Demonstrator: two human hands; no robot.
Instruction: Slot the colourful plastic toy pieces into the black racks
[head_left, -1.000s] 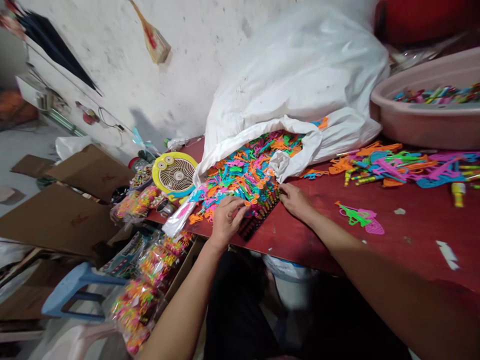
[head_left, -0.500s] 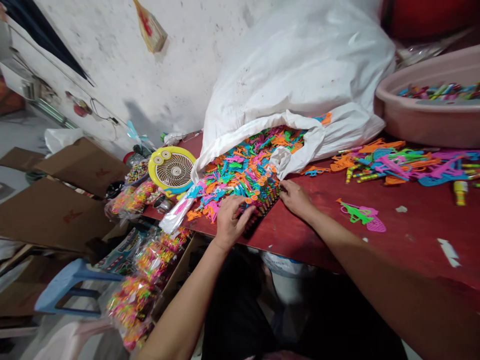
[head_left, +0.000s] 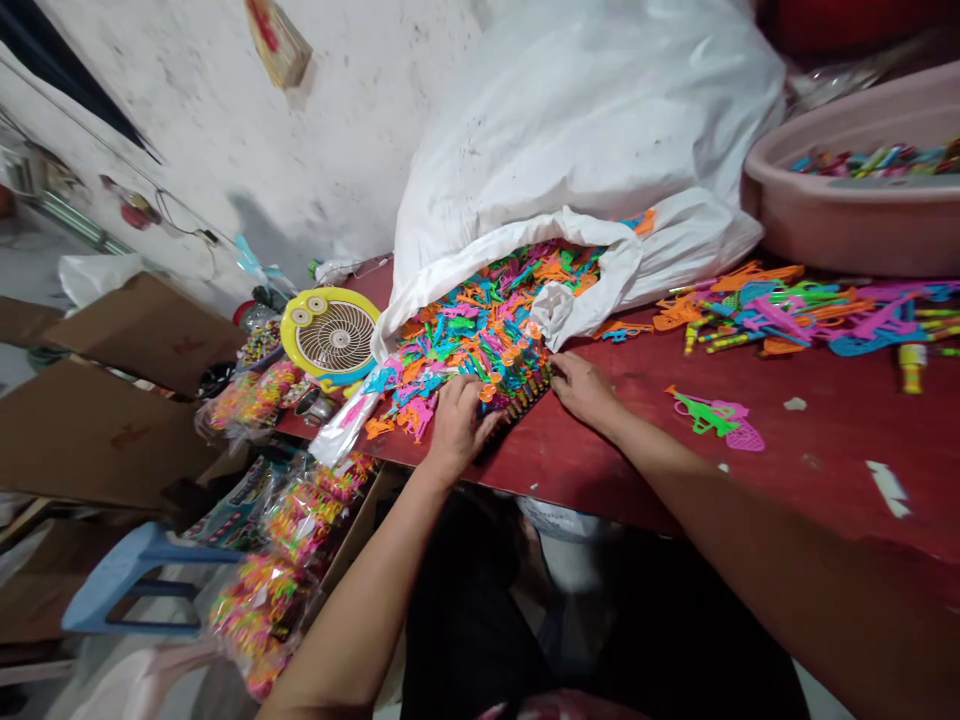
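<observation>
Between my two hands stands a row of small dark-and-yellow banded pieces with orange round tops [head_left: 529, 392], packed side by side at the table's front part. My left hand [head_left: 454, 428] grips its left end, thumb along the near side. At the right end, the fingers of my right hand [head_left: 583, 388] press against the row. Whether a rack holds the pieces together I cannot tell. Right behind it, a heap of bright plastic toy pieces [head_left: 457, 325] in orange, blue, pink and green spills from a big white sack [head_left: 585, 130].
On the red table [head_left: 637, 470] lie a green toy gun [head_left: 705, 413] and more loose toys [head_left: 810, 310]. A pink basin [head_left: 847, 220] stands at the right. A yellow fan [head_left: 330, 335], bagged toys [head_left: 300, 515], cardboard boxes [head_left: 97, 430] and a blue stool [head_left: 142, 570] are at the left.
The view has shifted slightly, so the scene sits a little further left and higher. My left hand's fingers are somewhat more closed at the row's end; both hands stay at its ends.
</observation>
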